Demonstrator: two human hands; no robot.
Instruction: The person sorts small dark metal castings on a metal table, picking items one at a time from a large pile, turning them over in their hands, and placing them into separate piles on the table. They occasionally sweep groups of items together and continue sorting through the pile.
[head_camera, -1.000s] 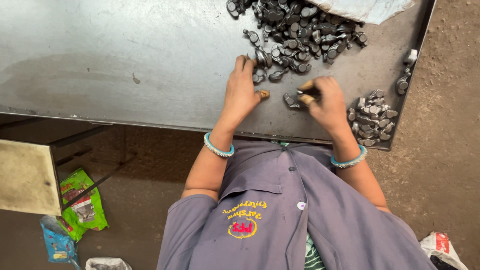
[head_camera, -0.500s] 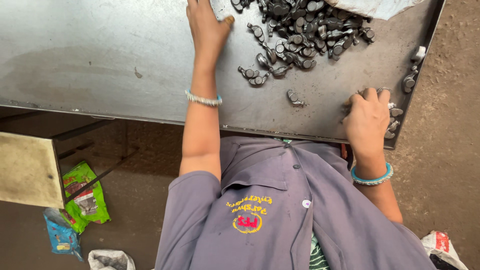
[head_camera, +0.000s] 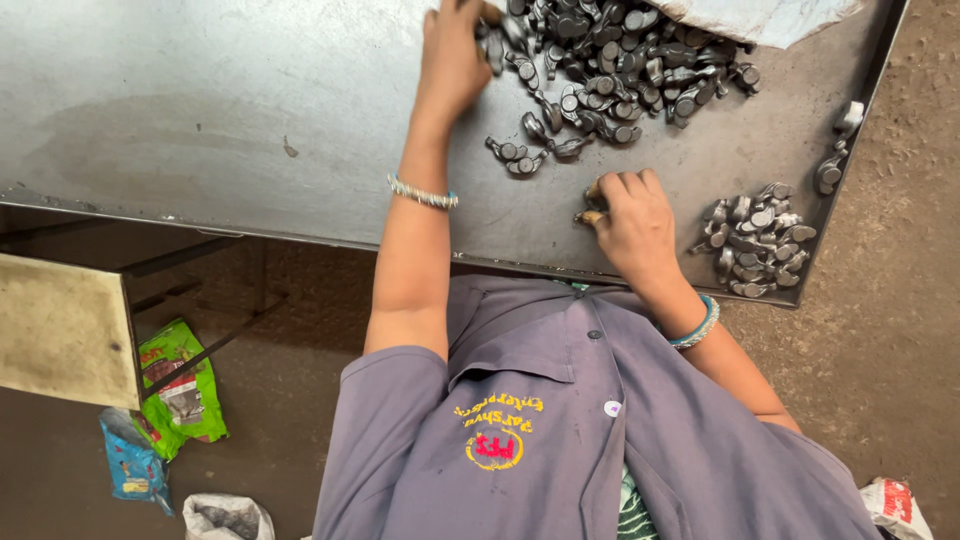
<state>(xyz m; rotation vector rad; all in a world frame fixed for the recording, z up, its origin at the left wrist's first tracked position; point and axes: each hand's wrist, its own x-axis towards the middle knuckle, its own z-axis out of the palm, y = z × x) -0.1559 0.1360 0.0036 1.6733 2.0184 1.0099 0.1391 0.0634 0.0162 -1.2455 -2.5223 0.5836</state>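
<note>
Currently, left hand (head_camera: 452, 62), top centre: fingers curled onto the big pile of metal parts (head_camera: 615, 60). Right hand (head_camera: 632, 222), centre right on the steel table (head_camera: 220, 110): closed around a small part (head_camera: 590, 216), beside a smaller heap (head_camera: 755, 240).

Even, soft daylight, moderately bright; broad dull sheen on metal table (head_camera: 200, 110), no harsh glare; deep shadow under table edge, floor (head_camera: 890, 330) dimmer; pile of metal parts (head_camera: 610, 70) sharp; left hand (head_camera: 455, 60) slightly motion-blurred at top edge; mild wide-angle stretch toward corners
</note>
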